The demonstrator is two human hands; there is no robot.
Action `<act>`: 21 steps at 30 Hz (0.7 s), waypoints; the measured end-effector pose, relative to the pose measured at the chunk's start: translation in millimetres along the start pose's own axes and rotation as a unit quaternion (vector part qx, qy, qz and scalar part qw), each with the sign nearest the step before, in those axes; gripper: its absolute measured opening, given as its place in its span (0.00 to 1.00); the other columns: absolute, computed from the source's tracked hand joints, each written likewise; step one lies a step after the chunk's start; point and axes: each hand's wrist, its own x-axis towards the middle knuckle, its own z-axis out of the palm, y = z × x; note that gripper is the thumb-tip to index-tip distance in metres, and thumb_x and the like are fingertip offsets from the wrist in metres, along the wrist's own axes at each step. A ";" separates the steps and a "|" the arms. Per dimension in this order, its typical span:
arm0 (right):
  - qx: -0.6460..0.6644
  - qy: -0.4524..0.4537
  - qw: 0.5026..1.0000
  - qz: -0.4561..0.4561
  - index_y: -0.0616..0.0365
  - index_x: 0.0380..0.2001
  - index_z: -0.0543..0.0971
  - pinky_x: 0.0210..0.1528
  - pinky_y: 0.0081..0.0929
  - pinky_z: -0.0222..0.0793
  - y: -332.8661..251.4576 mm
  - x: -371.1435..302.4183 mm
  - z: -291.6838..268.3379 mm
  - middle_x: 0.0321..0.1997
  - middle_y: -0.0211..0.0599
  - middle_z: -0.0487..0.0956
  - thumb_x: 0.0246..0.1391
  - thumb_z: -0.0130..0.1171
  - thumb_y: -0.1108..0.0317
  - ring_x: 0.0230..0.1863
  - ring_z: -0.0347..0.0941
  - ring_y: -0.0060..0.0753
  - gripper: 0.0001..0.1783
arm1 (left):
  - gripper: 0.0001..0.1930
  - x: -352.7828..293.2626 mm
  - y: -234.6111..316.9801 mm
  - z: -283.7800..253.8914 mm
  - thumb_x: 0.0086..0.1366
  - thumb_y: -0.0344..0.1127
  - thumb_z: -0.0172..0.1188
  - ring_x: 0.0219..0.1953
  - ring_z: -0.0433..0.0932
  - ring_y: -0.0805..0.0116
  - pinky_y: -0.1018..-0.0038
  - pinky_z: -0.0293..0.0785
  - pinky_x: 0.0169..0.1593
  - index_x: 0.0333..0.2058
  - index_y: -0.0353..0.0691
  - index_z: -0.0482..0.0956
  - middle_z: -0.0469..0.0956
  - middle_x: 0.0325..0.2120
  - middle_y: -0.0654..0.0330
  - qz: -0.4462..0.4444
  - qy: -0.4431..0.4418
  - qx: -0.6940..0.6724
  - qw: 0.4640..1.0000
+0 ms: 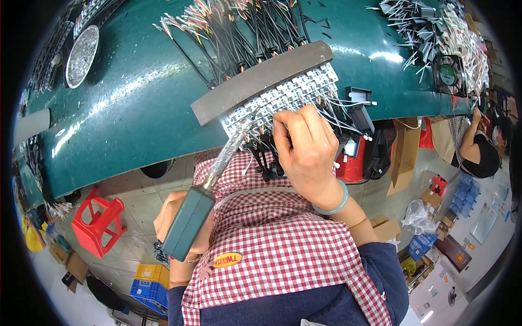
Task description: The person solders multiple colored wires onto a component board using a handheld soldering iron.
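Observation:
In my left hand [168,217] is a soldering iron [188,224] with a boxy dark green handle and a silver shaft. Its tip points up and right onto a panel of small white circuit boards [293,92] at the table's near edge. My right hand [307,144] is over the panel's near side, its fingers bent and pinched together close to the iron's tip; what lies between them is hidden. A dark grey bar [261,81] rests across the panel. Thin wires and black parts [266,165] hang below the panel, near my right hand.
Black cables with coloured wire ends [239,38] spread behind the bar. Black open cases [360,114] with white leads sit right of the panel. A round silver dish [82,57] stands at the left. A red stool [99,221] is on the floor; another person [481,141] sits far right.

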 end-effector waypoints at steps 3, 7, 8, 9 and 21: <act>0.004 0.007 1.000 -0.008 0.60 0.31 0.77 0.27 0.31 0.61 2.2 -0.7 2.3 0.26 0.35 0.69 0.46 0.63 0.78 0.25 0.68 0.36 0.08 | 0.11 -7.2 -3.1 2.4 0.42 0.20 0.65 0.29 0.82 0.57 0.71 0.77 0.32 0.28 0.31 0.81 0.80 0.28 0.51 -0.024 0.023 0.001 0.999; 0.042 -0.021 0.999 0.004 0.61 0.33 0.78 0.30 0.31 0.67 2.1 -0.5 -12.5 0.28 0.36 0.71 0.46 0.62 0.80 0.28 0.71 0.37 0.09 | 0.12 -10.8 -5.8 3.4 0.43 0.21 0.66 0.31 0.83 0.53 0.69 0.79 0.35 0.31 0.29 0.81 0.81 0.31 0.49 -0.053 0.028 -0.017 0.998; 0.041 -0.019 0.999 0.004 0.61 0.33 0.78 0.30 0.31 0.67 2.0 -1.3 -18.0 0.28 0.36 0.71 0.46 0.62 0.80 0.28 0.71 0.37 0.09 | 0.12 -12.0 -8.5 5.6 0.43 0.21 0.66 0.31 0.83 0.53 0.69 0.79 0.35 0.31 0.29 0.81 0.81 0.31 0.49 -0.051 0.028 -0.018 0.998; 0.049 -0.039 0.998 0.010 0.62 0.35 0.78 0.31 0.32 0.69 1.1 -2.5 -25.9 0.30 0.37 0.72 0.45 0.61 0.81 0.30 0.72 0.38 0.10 | 0.12 -12.8 -11.2 8.2 0.43 0.22 0.66 0.31 0.83 0.53 0.68 0.79 0.36 0.31 0.29 0.81 0.81 0.31 0.48 -0.058 0.041 -0.033 0.997; -0.038 0.063 0.997 0.005 0.60 0.32 0.81 0.36 0.31 0.74 110.4 58.0 -79.6 0.33 0.40 0.81 0.49 0.61 0.82 0.33 0.79 0.40 0.07 | 0.20 -16.8 -28.6 9.3 0.59 0.22 0.64 0.48 0.78 0.62 0.67 0.72 0.54 0.51 0.26 0.76 0.79 0.48 0.50 -0.184 0.100 -0.139 0.968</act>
